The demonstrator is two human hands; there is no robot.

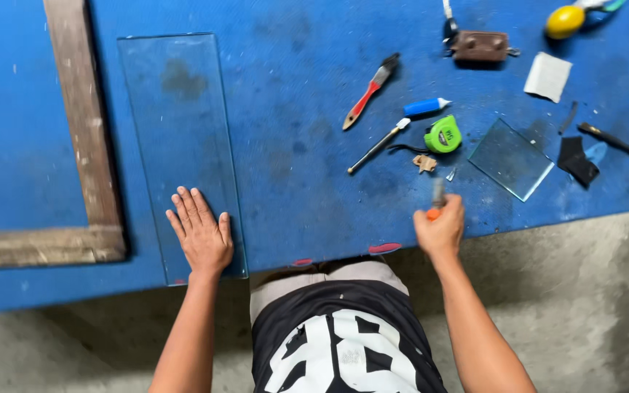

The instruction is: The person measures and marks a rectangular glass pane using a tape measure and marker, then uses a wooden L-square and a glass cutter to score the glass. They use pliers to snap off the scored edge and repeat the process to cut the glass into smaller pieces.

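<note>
A long clear glass pane (176, 124) lies on the blue table (293, 175). My left hand (202, 233) rests flat on the pane's near end, fingers spread. My right hand (440, 229) is closed around a small tool with an orange handle (435, 204), held near the table's front edge, right of the pane. The tool's tip points away from me and looks blurred.
A wooden frame (81, 145) lies at the left. To the right are a red-handled brush (370, 93), a blue marker (425, 107), a green tape measure (443, 135), a small glass square (511, 159), a brown block (480, 45) and a yellow object (565, 22). Concrete floor lies below.
</note>
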